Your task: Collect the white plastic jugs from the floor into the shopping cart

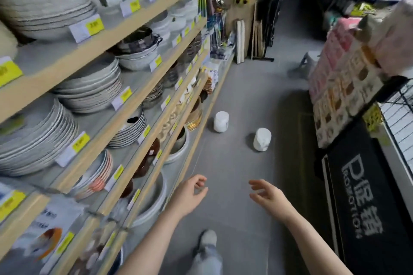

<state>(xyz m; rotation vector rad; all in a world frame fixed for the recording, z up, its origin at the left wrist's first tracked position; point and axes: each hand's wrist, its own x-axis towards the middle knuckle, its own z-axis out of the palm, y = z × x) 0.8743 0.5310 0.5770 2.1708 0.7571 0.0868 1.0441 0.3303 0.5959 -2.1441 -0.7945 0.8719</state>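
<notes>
Two white plastic jugs stand on the grey floor ahead of me. One jug (pixel 221 121) is close to the foot of the shelving on the left. The other jug (pixel 262 139) stands a little nearer, towards the middle of the aisle. My left hand (pixel 190 192) and my right hand (pixel 267 195) reach forward side by side above the floor, short of both jugs. Both hands are empty with loosely curled fingers. A black wire cart (pixel 400 114) with a black panel shows at the right edge.
Wooden shelves (pixel 116 100) full of plates and bowls line the left side. Stacked pink and white boxes (pixel 342 78) stand on the right. A grey stool (pixel 307 63) sits further down the aisle. My shoe (pixel 207 239) is on the floor below my hands.
</notes>
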